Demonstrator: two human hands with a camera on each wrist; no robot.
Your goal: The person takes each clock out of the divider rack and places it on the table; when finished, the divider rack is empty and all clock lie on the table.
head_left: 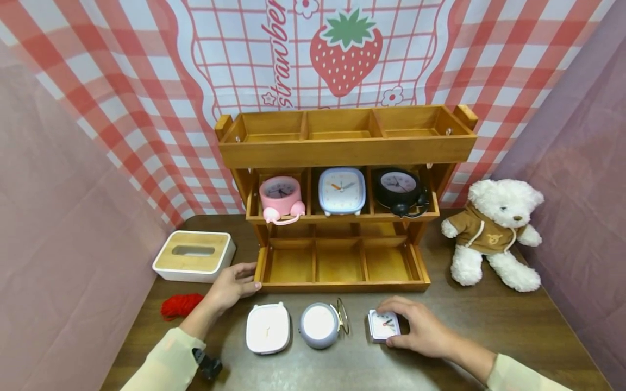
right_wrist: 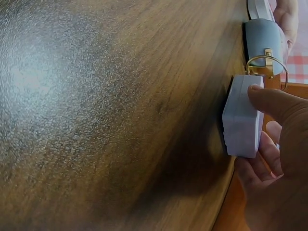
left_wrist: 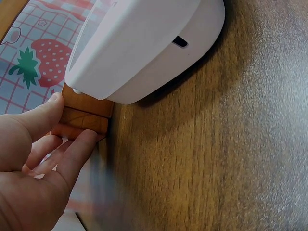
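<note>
Strawberry-checked cloth backs a dark bench (head_left: 513, 326). Right hand (head_left: 423, 331) has its grip curled round the small square clock (head_left: 383, 326) lying before the wooden shelf (head_left: 342, 282); left hand (head_left: 230, 288), fingers relaxed, touches the shelf's corner.

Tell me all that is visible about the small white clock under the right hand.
The small clock is squarish with rounded corners, white, seemingly plastic, with a pale face and orange-red hands. It lies face up on the dark wooden table, rightmost of three clocks in front of the shelf. The right hand grips it, fingers curled over its far edge and thumb at its near edge. In the right wrist view its side looks plain and smooth. It stands apart from the round grey clock beside it.
</note>
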